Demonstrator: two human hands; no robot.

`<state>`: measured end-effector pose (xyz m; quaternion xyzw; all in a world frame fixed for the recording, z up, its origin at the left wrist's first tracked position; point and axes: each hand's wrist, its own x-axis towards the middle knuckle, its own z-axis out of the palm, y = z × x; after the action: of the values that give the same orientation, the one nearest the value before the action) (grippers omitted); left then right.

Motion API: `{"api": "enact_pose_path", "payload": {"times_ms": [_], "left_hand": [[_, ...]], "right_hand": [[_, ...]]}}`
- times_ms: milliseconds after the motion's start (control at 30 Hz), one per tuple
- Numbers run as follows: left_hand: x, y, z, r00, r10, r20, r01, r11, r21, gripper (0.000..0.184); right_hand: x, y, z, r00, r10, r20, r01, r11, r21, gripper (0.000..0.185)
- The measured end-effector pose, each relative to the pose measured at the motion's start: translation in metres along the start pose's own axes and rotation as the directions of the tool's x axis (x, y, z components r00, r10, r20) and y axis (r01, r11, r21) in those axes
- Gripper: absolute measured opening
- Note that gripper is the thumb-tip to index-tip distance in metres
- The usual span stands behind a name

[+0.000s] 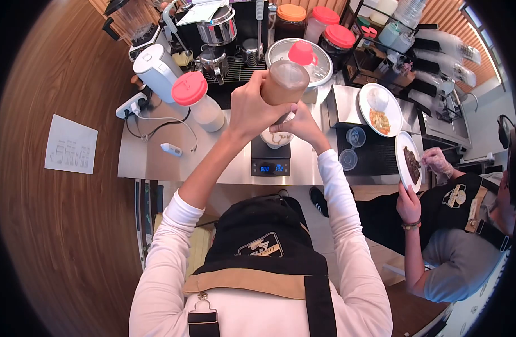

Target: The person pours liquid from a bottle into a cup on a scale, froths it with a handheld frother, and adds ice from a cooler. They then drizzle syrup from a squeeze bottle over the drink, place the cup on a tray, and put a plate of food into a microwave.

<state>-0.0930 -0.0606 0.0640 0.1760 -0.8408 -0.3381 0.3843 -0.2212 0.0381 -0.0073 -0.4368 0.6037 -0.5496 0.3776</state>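
My left hand point(249, 109) is wrapped around a clear squeeze bottle point(286, 81) of brown sauce, tipped with its base up. At the bottle's lower end my right hand point(304, 126) is closed around the neck, its fingertips partly hidden. Below them a cup point(276, 138) shows a white surface with brown sauce lines on it. The cup stands on a black digital scale point(271, 167) with lit blue digits. The bottle's tip is mostly covered by my fingers.
Left are a red-lidded jar point(199, 104), a white kettle point(157, 70) and a thermometer point(171, 149). Behind stand a coffee machine point(235, 70) and a steel bowl point(327, 67). At right, a co-worker's hand point(408, 205) holds a plate point(403, 163) near another plate point(394, 126).
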Motion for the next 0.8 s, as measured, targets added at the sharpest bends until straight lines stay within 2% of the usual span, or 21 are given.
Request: {"api": "enact_pose_path", "payload": {"times_ms": [33,200,333,400,533,733,800], "left_hand": [[-0.001,0.0,-0.001,1.0,-0.012,0.008,0.012,1.0,0.013,0.064],[-0.008,-0.013,0.003,0.986,-0.164,-0.024,0.157,0.972,-0.176,0.067],[-0.014,-0.02,0.006,0.965,-0.26,-0.027,0.239,0.922,-0.305,0.062],[-0.016,-0.021,0.011,0.964,-0.253,-0.082,0.21,0.913,-0.351,0.062],[-0.016,-0.021,0.02,0.953,-0.235,-0.189,0.144,0.905,-0.4,0.062],[-0.016,-0.018,0.014,0.949,-0.109,-0.297,0.016,0.955,-0.297,0.061],[-0.015,-0.017,0.008,0.947,-0.113,-0.301,0.028,0.962,-0.272,0.061]], "right_hand": [[-0.001,0.002,0.001,1.0,-0.02,0.012,0.02,1.0,-0.001,0.098],[-0.01,0.008,0.001,0.996,-0.074,0.039,0.073,0.997,0.03,0.103],[-0.018,0.004,-0.008,0.999,-0.047,0.015,0.048,0.995,-0.083,0.11],[-0.02,-0.002,-0.014,1.0,-0.011,0.006,0.012,0.992,-0.129,0.111],[-0.01,-0.003,-0.024,0.992,-0.129,0.009,0.128,0.969,-0.211,0.109],[0.007,-0.017,-0.019,0.985,-0.167,0.035,0.171,0.96,-0.22,0.108],[0.009,-0.022,-0.017,0.987,-0.155,0.047,0.162,0.961,-0.225,0.108]]}}
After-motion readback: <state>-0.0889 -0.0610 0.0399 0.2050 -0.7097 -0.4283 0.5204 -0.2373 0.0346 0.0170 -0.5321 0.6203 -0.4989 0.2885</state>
